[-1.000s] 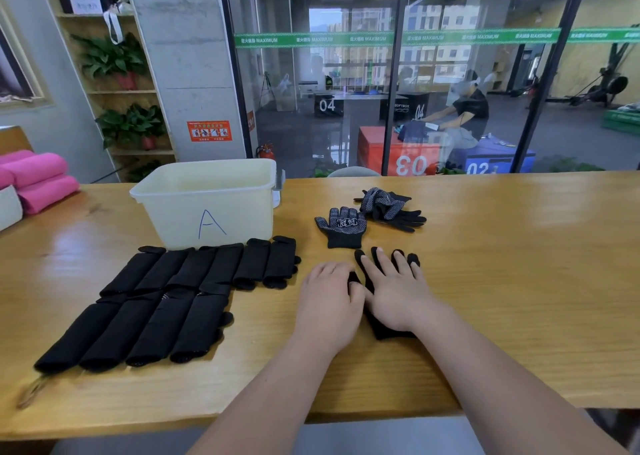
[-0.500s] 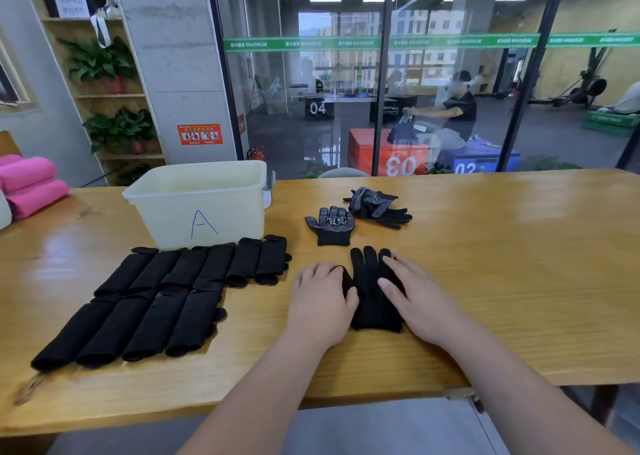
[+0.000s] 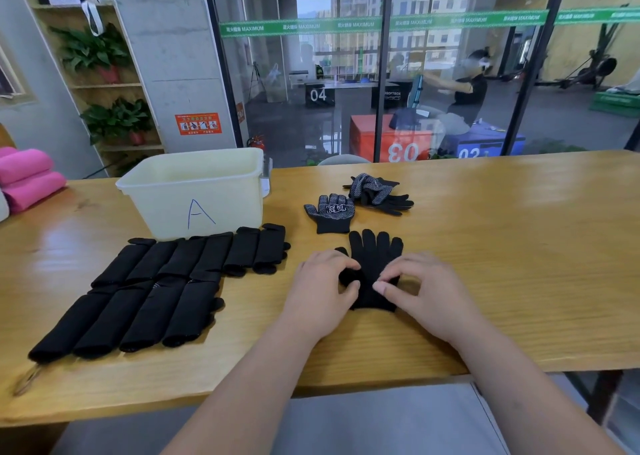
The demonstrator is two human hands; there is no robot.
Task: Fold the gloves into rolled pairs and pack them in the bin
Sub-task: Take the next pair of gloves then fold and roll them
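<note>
A black glove (image 3: 375,255) was pinched at mid-length by the left grip (image 3: 322,291) and right grip (image 3: 427,290), its fingers spread flat beyond them on the worktop (image 3: 502,246).

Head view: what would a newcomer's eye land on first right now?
The left hand and right hand pinch a black glove, front and centre. At left, two rows of rolled gloves lie before the pale bin marked A; loose dotted gloves sit behind the hands.
</note>
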